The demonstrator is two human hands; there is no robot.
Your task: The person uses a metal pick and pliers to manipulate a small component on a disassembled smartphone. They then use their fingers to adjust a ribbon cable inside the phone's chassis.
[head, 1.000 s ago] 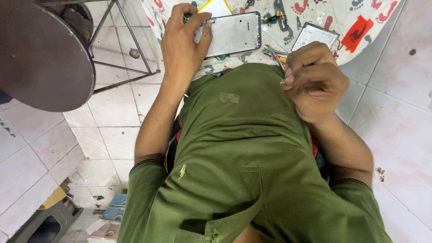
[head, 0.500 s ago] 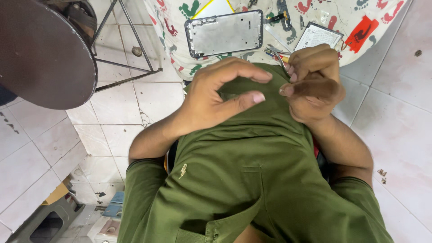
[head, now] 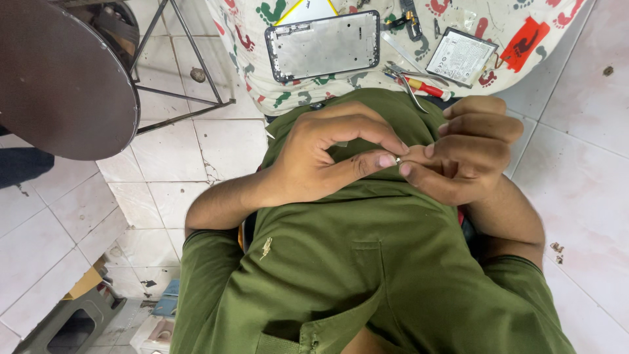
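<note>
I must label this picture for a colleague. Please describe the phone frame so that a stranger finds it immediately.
Start at the patterned cloth spread above the person's hands. The phone frame lies on its left part: an empty dark-rimmed grey rectangle, far larger than the white battery to its right.

— What am I wearing?
— An olive-green short-sleeved shirt [head: 367, 262] with a chest pocket [head: 367, 259], a small pale lightning-bolt emblem [head: 265, 247] and a buttoned placket. My forearms are bare, no rings or watch.

A bench covered by a white cloth printed with red and green footprints [head: 262, 85] is seen; on it lie a grey rectangular metal phone frame [head: 324, 46], a flat white battery [head: 460, 58], and red-handled tweezers [head: 419, 85].
</note>
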